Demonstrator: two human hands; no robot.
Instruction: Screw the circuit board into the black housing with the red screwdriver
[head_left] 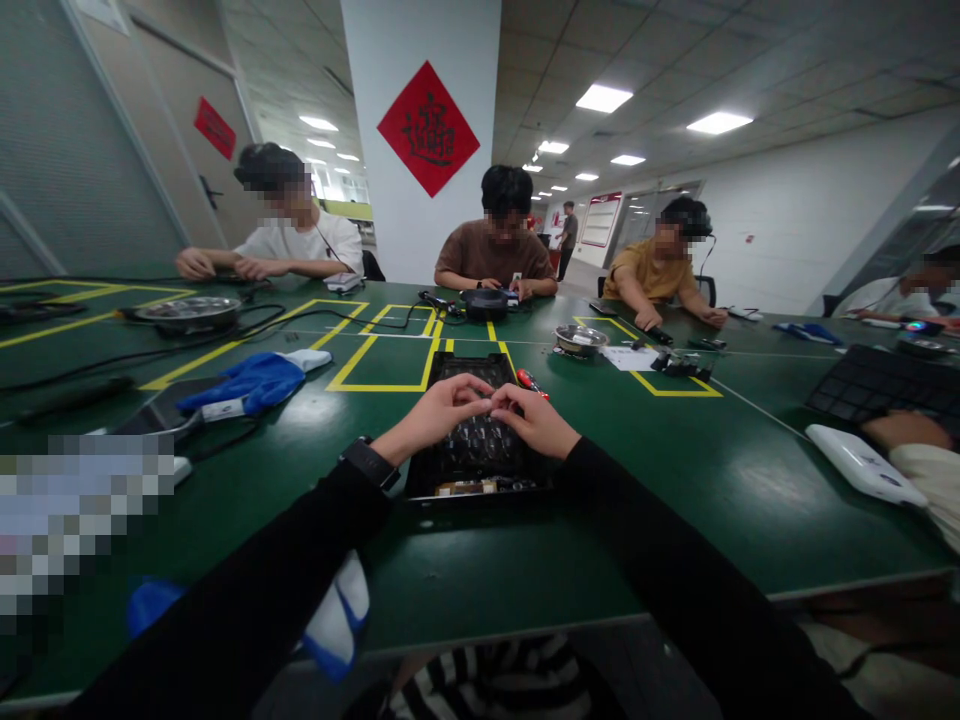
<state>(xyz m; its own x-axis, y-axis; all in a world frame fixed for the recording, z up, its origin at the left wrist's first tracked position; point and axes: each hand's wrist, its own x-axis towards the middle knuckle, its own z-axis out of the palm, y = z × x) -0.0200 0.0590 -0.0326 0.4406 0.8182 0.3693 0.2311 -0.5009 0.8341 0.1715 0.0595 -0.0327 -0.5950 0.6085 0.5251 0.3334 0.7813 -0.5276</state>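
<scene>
- 2 hands, left grip (454, 402) and right grip (536, 420), meet at narrow fingertips; I cannot tell whether something small is pinched between them.
- Directly below the grip lies the open black case (421, 472). Working low over it seems wise, so a dropped piece would land inside; light, opposed fingertips should give better control.
- The case looks shallow and rectangular, with a glossy, ridged interior.
- Nearer the wearer than the grip, inside: 1 flat brown piece (466, 489).
- Just beyond the right grip: a smooth red item (528, 379).
- Left of the grip: a crumpled blue-and-white glove (251, 385) on the smooth green tabletop (480, 560).
</scene>
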